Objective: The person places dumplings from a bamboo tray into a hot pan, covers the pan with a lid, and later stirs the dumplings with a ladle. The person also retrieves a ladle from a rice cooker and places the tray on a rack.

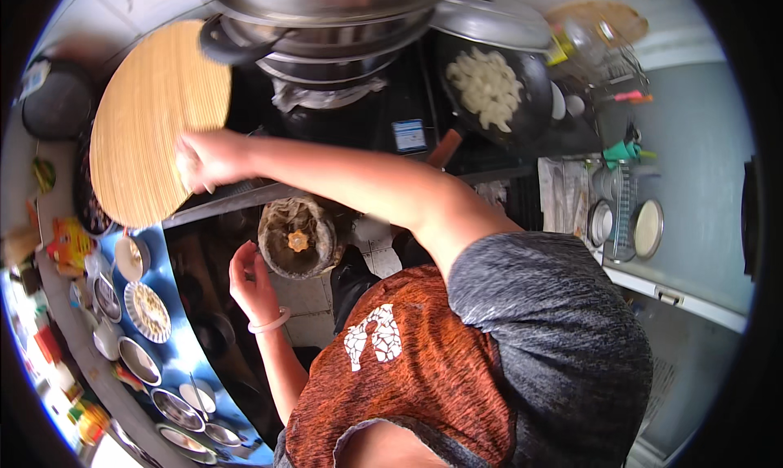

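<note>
My right hand [208,162], blurred and with its fingers drawn together, is over the lower right edge of a round, ribbed wooden board [162,113]. Whether it holds anything, or touches the board, cannot be told. My left hand [252,281], with a pale bracelet at the wrist, hangs lower down, fingers loosely curled and nothing seen in it. Close to its right is a bin [330,247] with a crumpled liner and an orange, flower-shaped piece inside. A dark wok [535,94] with pale, sliced food [486,88] sits on the black stove.
Stacked metal steamer pots [330,39] stand at the back, beside a metal lid [489,18]. A phone-like device [409,135] lies on the stove. Along the left, a blue surface [174,284] bears several bowls and a fluted dish [147,312]. A dish rack [623,211] is at the right.
</note>
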The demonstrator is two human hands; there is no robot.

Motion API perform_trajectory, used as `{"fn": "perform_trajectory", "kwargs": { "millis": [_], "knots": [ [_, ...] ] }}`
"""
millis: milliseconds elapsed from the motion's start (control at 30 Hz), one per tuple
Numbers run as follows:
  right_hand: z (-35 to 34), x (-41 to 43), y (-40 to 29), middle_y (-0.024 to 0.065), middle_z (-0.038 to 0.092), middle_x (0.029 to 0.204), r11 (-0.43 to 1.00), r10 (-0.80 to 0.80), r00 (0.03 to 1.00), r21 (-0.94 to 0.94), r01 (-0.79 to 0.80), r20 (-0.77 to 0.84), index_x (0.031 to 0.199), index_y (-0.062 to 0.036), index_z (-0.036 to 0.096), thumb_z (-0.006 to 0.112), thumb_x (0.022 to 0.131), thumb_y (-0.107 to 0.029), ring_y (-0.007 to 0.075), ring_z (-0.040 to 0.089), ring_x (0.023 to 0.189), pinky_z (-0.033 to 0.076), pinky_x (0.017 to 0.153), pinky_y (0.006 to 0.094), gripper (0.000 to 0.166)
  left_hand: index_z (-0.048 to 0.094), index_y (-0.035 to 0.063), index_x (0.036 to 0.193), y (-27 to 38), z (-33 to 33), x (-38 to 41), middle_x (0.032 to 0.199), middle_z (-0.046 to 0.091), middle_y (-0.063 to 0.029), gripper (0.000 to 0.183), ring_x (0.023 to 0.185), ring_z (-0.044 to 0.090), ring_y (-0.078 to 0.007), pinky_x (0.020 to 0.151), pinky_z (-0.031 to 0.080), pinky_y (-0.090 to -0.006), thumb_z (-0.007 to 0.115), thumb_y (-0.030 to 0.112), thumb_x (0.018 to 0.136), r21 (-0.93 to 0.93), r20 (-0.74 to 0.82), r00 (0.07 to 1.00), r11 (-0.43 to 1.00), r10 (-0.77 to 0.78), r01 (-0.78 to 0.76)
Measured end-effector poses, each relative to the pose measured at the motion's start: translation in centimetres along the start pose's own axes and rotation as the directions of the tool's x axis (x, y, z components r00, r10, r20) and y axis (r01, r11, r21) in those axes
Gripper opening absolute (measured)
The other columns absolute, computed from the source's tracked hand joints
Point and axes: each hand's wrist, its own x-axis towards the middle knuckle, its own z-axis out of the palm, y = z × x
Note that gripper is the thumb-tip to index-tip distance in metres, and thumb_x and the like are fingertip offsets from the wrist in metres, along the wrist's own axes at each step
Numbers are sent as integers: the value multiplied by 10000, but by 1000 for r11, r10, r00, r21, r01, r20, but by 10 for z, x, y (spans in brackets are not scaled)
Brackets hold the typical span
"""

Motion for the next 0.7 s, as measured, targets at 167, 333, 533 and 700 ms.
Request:
{"fn": "perform_trajectory", "kwargs": {
  "millis": [167, 333, 533, 700],
  "knots": [
    [-51, -215, -87, 93, 640, 986, 976, 177, 976, -102, -191, -128, 1106, 9, 510, 765, 748, -81, 164, 627, 896, 524, 744, 271, 449, 639, 15, 1061, 29, 42, 2, 961, 677, -59, 222, 764, 595, -111, 694, 472, -248, 609, -6, 842, 33, 203, 979, 999, 34, -42],
    [-157, -379, -135, 102, 640, 1013, 858, 408, 630, 41, -513, -661, 1119, -15, 519, 803, 721, -128, 177, 631, 924, 533, 790, 291, 501, 641, 16, 1044, 68, 93, -6, 927, 671, -74, 209, 764, 616, -130, 687, 487, -261, 598, -7, 842, 48, 366, 925, 990, 105, -131],
    [-275, -479, -122, 180, 659, 1027, 601, 147, 434, -268, -753, -889, 1147, 18, 518, 744, 766, -107, 253, 670, 917, 527, 803, 327, 460, 634, 13, 1053, 113, 147, -28, 931, 658, -78, 218, 769, 625, -131, 684, 504, -262, 603, -7, 838, 35, 472, 866, 978, 164, -204],
    [-315, -492, -108, 168, 644, 954, 421, 61, 504, -435, -795, -862, 1079, -56, 588, 662, 768, -8, 367, 626, 893, 507, 791, 395, 323, 631, 17, 1063, 134, 168, -45, 933, 658, -73, 224, 786, 629, -137, 704, 506, -263, 605, -14, 843, 113, 490, 855, 960, 172, -258]
  ]
}}
